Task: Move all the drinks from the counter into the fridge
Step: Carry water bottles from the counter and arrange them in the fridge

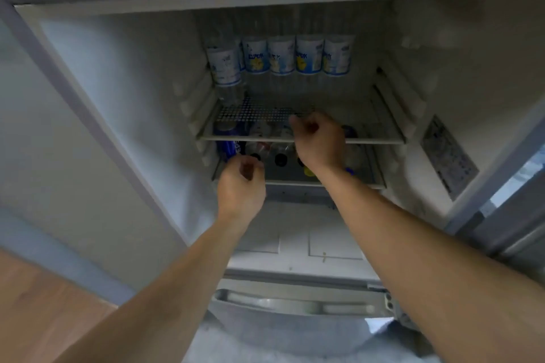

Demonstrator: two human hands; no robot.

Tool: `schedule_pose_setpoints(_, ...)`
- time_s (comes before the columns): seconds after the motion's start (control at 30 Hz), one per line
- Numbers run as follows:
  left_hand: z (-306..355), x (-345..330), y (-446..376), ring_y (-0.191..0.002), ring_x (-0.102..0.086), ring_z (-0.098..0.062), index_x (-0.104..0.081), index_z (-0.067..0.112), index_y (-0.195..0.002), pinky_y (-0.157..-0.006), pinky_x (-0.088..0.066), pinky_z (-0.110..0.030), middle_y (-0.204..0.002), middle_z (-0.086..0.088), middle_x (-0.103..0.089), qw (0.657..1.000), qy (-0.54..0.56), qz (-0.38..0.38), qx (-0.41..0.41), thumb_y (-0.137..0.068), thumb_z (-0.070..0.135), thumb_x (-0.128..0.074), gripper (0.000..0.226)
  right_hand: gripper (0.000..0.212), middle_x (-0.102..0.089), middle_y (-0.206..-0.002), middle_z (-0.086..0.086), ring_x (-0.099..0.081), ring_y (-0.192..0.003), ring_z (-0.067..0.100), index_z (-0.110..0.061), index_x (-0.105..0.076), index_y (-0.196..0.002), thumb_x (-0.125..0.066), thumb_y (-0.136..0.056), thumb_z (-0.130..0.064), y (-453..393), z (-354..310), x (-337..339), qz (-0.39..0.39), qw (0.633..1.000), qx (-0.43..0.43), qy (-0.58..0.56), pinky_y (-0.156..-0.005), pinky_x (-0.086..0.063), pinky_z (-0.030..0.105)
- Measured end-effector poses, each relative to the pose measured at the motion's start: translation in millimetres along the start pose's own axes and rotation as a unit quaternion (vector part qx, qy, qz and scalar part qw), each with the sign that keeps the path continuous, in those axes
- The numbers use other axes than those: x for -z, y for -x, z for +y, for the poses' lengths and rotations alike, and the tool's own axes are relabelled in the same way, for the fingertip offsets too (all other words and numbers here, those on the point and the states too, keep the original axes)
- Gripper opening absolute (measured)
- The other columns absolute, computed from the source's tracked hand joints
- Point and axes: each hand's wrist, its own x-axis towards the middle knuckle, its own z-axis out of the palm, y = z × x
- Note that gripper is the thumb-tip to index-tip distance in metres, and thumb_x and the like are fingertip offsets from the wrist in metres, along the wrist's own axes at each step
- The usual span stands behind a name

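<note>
Already well stocked: blue can (228, 147) at the left of the lower shelf (295, 178), dark-capped bottles (280, 156) lying beside it toward the middle, and a row of labelled water bottles (281, 57) standing along the back of the perforated upper shelf (383, 138). Left hand (241, 186) loosely curled at the lower shelf's front edge, apparently holding nothing; right hand (318, 141) curled in front of the upper shelf, grip unclear through the blur. Counter out of sight, so impossible to say how many drinks remain.
</note>
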Motion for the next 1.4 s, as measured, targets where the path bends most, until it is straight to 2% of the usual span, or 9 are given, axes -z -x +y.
schedule_pose_setpoints(0.03,-8.4,5.5,7.2,-0.061,-0.06,0.002,-0.06,0.028,-0.076,-0.054,-0.047,-0.012,-0.063,0.015,-0.063,1.0,-0.025,0.004,-0.005,-0.095,0.028,-0.06,0.019,0.043,-0.052,-0.053,-0.012,-0.051,-0.052,0.003,-0.027,-0.047,-0.057,-0.062,-0.089,-0.052,13.8,-0.9,-0.8,-0.005,1.0,0.002,-0.003,-0.047,-0.034,0.021)
schedule_pose_setpoints(0.13,-29.5,24.1,26.1,-0.049,-0.047,-0.006,-0.058,0.015,-0.068,-0.046,-0.034,-0.021,-0.053,0.007,-0.051,0.997,-0.077,-0.014,-0.009,-0.1,0.034,-0.054,0.037,0.048,-0.053,-0.05,-0.015,-0.049,-0.048,0.001,-0.026,-0.044,-0.052,-0.063,-0.09,-0.046,51.9,1.2,-3.0,-0.027,0.999,0.004,-0.041,-0.042,-0.03,0.014)
schedule_pose_setpoints(0.23,-42.7,45.2,40.2,-0.044,-0.037,-0.008,-0.04,0.012,-0.057,-0.043,-0.025,-0.019,-0.048,0.004,-0.037,0.994,-0.097,-0.039,-0.033,-0.103,0.033,-0.047,0.051,0.049,-0.044,-0.044,-0.009,-0.042,-0.044,0.007,-0.022,-0.041,-0.051,-0.063,-0.091,-0.042,82.5,6.4,-2.8,-0.052,0.997,-0.031,-0.055,-0.045,-0.029,0.021)
schedule_pose_setpoints(0.57,-127.9,98.3,103.6,-0.039,-0.029,-0.009,-0.025,0.021,-0.051,-0.041,-0.02,-0.019,-0.039,0.008,-0.029,0.977,-0.114,-0.173,-0.056,-0.102,0.022,-0.049,0.056,0.054,-0.033,-0.045,-0.006,-0.03,-0.045,0.008,-0.012,-0.035,-0.053,-0.064,-0.09,-0.039,197.8,35.7,5.1,-0.001,0.984,-0.178,-0.002,-0.048,-0.03,0.029)
schedule_pose_setpoints(0.73,-173.5,103.6,144.6,-0.043,-0.028,-0.014,-0.025,0.02,-0.05,-0.05,-0.022,-0.03,-0.043,0.007,-0.026,0.954,-0.153,-0.255,-0.031,-0.101,0.021,-0.051,0.058,0.055,-0.034,-0.041,-0.008,-0.029,-0.042,0.007,-0.017,-0.034,-0.051,-0.066,-0.09,-0.036,272.1,64.3,48.8,0.062,0.962,-0.263,0.027,-0.044,-0.031,0.024)
schedule_pose_setpoints(1.03,-201.1,76.1,223.5,-0.057,-0.044,-0.029,-0.042,0.005,-0.056,-0.058,-0.035,-0.039,-0.059,-0.017,-0.049,0.89,-0.24,-0.387,-0.011,-0.101,0.019,-0.051,0.048,0.054,-0.027,-0.038,-0.008,-0.029,-0.037,0.009,-0.019,-0.03,-0.051,-0.063,-0.089,-0.038,417.5,104.2,169.9,0.212,0.866,-0.44,0.113,-0.044,-0.027,0.025)
schedule_pose_setpoints(1.17,-203.5,57.8,271.5,-0.058,-0.046,-0.028,-0.043,0.007,-0.058,-0.054,-0.029,-0.035,-0.059,-0.014,-0.051,0.853,-0.264,-0.451,0.006,-0.101,0.023,-0.048,0.047,0.052,-0.024,-0.043,-0.008,-0.026,-0.043,0.013,-0.018,-0.032,-0.052,-0.065,-0.089,-0.035,501.6,108.6,215.9,0.255,0.816,-0.504,0.123,-0.048,-0.025,0.028)
schedule_pose_setpoints(1.3,-215.3,49.9,321.3,-0.065,-0.055,-0.024,-0.058,0.004,-0.071,-0.057,-0.04,-0.032,-0.07,-0.01,-0.063,0.793,-0.303,-0.527,0.031,-0.098,0.021,-0.048,0.034,0.05,-0.029,-0.047,-0.004,-0.03,-0.048,0.017,-0.017,-0.036,-0.054,-0.065,-0.09,-0.036,591.4,107.1,257.4,0.297,0.762,-0.564,0.114,-0.051,-0.026,0.029)
schedule_pose_setpoints(1.4,-226.0,55.4,355.0,-0.05,-0.059,-0.022,-0.064,0.007,-0.08,-0.05,-0.043,-0.028,-0.061,-0.005,-0.066,0.744,-0.324,-0.58,0.068,-0.095,0.022,-0.05,0.025,0.048,-0.032,-0.052,0.003,-0.032,-0.052,0.019,-0.016,-0.039,-0.055,-0.065,-0.091,-0.035,652.2,102.4,279.8,0.323,0.728,-0.596,0.099,-0.054,-0.027,0.03)
